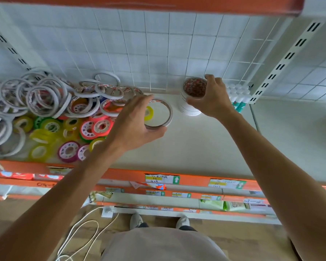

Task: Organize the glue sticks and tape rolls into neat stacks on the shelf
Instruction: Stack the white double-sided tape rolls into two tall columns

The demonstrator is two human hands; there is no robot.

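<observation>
On the shelf (205, 147), right hand (213, 97) grips one finished tape stack (191, 98) at one o'clock—left hand (134, 121) clasps a loose roll (161, 113); a jumbled pile (51, 113) waits at ten.

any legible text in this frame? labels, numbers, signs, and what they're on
No text reads cleanly.
White up arrow on a green square, on the price label on the orange shelf edge; its handwriting is too blurred to read.
Second price label: same kind of arrow, text blurred.
Dark scrawl at the left of the lower shelf edge: starts like "04-", unclear.
Labels on the lower shelves: too small.
Red print inside the stacked tape rolls: unreadable.
</observation>
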